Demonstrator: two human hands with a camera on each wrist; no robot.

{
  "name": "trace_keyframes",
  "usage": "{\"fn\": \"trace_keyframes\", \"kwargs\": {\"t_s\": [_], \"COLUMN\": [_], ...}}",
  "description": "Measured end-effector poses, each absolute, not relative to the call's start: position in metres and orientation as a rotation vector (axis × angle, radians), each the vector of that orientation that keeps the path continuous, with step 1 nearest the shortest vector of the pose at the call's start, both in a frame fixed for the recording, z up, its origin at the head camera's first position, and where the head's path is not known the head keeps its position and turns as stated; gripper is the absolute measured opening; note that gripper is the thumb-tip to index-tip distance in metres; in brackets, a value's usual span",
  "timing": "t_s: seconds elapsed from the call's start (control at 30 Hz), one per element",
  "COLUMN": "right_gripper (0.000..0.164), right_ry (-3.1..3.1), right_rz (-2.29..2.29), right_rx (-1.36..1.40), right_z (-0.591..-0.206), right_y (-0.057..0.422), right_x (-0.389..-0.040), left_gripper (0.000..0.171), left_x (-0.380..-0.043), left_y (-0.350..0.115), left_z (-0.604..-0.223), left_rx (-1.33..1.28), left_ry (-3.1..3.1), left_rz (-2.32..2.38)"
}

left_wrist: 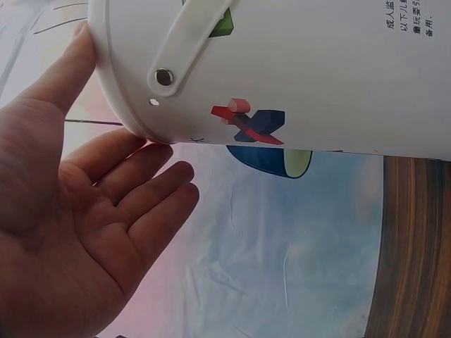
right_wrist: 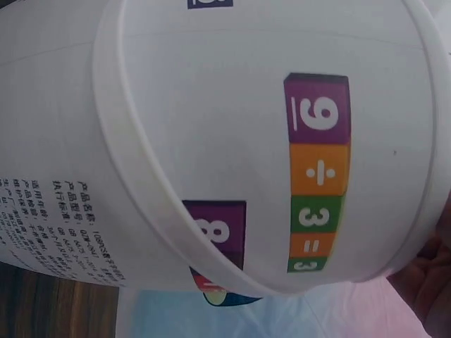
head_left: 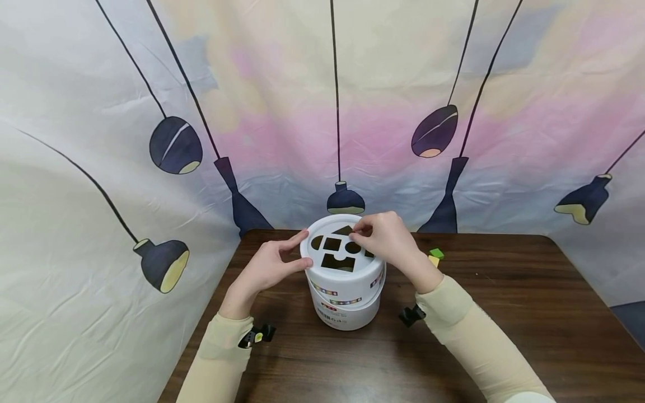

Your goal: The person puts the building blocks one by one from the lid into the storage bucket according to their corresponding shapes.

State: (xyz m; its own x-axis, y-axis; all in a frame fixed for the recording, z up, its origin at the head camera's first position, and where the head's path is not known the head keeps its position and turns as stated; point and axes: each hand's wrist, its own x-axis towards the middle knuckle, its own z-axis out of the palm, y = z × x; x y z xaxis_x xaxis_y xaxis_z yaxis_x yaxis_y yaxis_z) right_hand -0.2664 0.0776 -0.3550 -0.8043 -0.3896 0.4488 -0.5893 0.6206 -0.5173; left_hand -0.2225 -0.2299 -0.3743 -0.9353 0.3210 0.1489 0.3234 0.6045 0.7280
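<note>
A white bucket [head_left: 347, 313] stands upright on the table, its white lid [head_left: 313, 253] pierced by several dark shaped holes. My left hand [head_left: 267, 266] touches the lid's left rim with thumb and forefinger spread apart. In the left wrist view, that hand's [left_wrist: 77, 204] other fingers extend loosely beside the bucket [left_wrist: 317, 77]. Over the lid's right side, my right hand [head_left: 390, 238] has thumb and forefinger brought together close to the holes. Whether anything lies between those fingertips is hidden. The right wrist view shows mostly the bucket's printed side [right_wrist: 246, 127], with part of the hand [right_wrist: 426, 282] at the edge.
A green block [head_left: 436, 253] and a yellow block [head_left: 433, 261] lie on the brown wooden table [head_left: 514, 313], partly behind my right forearm. The bucket's white handle [left_wrist: 190, 49] hangs against its side. A lamp-patterned cloth [head_left: 282, 140] hangs behind the table.
</note>
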Motion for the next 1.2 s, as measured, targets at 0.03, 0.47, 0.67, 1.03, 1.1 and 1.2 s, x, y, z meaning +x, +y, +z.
{"fn": "trace_keyframes", "kwargs": {"t_s": [0.03,0.47,0.67,1.03,1.1,1.2], "right_gripper": [0.015,0.021,0.033,0.048,0.047,0.044], "right_ry": [-2.534,-2.37,-2.597,-2.891,-2.896,-2.882], "right_rz": [1.01,1.235,1.188,1.068,1.028,0.983], "right_rx": [0.807,0.522,0.379,0.314,0.316,0.315], "right_z": [-0.356,-0.391,-0.428,-0.5,-0.507,-0.513], "right_y": [0.079,0.166,0.217,0.251,0.251,0.249], "right_x": [-0.268,-0.287,-0.297,-0.297,-0.295,-0.294], "left_gripper": [0.074,0.073,0.075,0.073,0.073,0.073], "left_x": [-0.222,-0.222,-0.222,-0.225,-0.225,-0.224], "left_y": [-0.23,-0.23,-0.23,-0.229,-0.23,-0.229], "left_z": [-0.374,-0.374,-0.373,-0.372,-0.372,-0.372], "left_rx": [-0.559,-0.556,-0.555,-0.565,-0.564,-0.561], "left_ry": [-2.814,-2.819,-2.819,-2.821,-2.825,-2.827], "left_rz": [-1.277,-1.264,-1.243,-1.251,-1.253,-1.242]}}
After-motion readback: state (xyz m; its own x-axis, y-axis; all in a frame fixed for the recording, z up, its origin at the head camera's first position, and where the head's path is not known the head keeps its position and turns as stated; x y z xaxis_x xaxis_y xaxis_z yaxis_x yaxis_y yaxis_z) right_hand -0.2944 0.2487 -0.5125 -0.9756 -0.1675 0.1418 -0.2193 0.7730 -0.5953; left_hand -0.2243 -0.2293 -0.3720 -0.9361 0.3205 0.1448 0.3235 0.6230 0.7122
